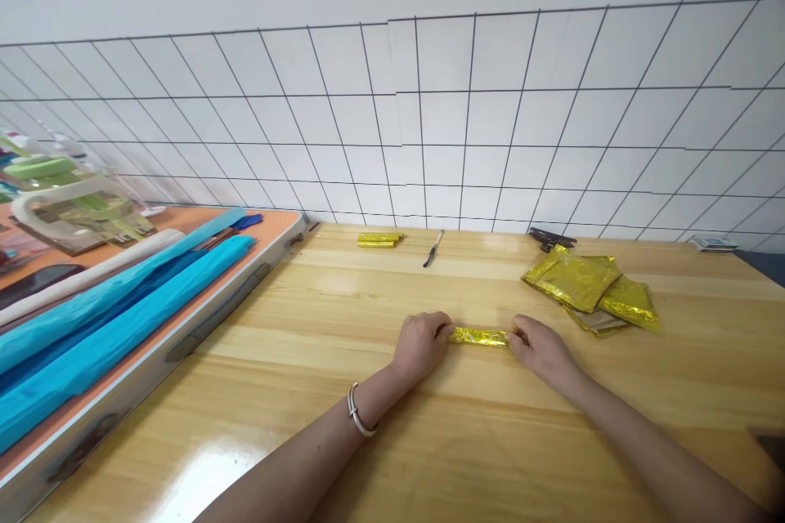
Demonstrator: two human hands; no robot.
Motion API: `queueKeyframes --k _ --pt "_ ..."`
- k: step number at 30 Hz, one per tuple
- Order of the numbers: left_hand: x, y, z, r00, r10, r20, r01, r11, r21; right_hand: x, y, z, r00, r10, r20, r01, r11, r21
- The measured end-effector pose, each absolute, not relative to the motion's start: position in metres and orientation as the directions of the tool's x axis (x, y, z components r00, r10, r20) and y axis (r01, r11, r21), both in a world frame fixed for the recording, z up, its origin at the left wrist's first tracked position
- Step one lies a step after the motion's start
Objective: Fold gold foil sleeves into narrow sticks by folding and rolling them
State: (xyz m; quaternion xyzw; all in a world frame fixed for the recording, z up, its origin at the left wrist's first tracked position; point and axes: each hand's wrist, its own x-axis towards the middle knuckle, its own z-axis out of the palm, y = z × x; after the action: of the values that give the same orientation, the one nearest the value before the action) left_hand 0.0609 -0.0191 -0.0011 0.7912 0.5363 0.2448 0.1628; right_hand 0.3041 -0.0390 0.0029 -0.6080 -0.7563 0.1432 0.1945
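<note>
A narrow strip of folded gold foil (479, 337) lies level just over the wooden table, stretched between my two hands. My left hand (423, 346), with a silver bangle on its wrist, is closed on the strip's left end. The right end is pinched by my right hand (540, 349). Fingertips on both sides are partly hidden by the curled hands. To the right, beyond my right hand, a pile of flat gold foil pieces (576, 282) lies overlapping. Farther back, small folded gold foil strips (379, 240) rest together on the wood.
A pen (432, 249) and a black clip-like object (552, 239) lie near the tiled wall (447, 118). On the left, an orange-topped surface (275, 230) holds blue rolls (153, 315), a dark phone-like object (40, 284) and a clear container with a green lid (42, 172).
</note>
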Motion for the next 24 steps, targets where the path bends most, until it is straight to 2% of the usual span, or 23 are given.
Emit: queueKeyframes --k 8,15,24 --pt "0.0638 -0.0187 -0.0041 0.301 0.926 0.227 0.844 -0.37 0.389 0.3031 -0.0373 -0.0001 -0.211 0.964 0.165 0.9 0.257 -0.353" --pt "0.0629 -0.0205 -0.0052 0.28 0.929 0.241 0.83 -0.36 0.426 0.3033 -0.0384 -0.0047 -0.192 0.962 0.193 0.92 0.245 -0.307" --pt "0.0568 -0.0147 -0.0063 0.37 0.898 0.239 0.788 -0.44 0.432 0.3029 -0.0417 -0.0039 -0.207 0.956 0.209 0.9 0.269 -0.342"
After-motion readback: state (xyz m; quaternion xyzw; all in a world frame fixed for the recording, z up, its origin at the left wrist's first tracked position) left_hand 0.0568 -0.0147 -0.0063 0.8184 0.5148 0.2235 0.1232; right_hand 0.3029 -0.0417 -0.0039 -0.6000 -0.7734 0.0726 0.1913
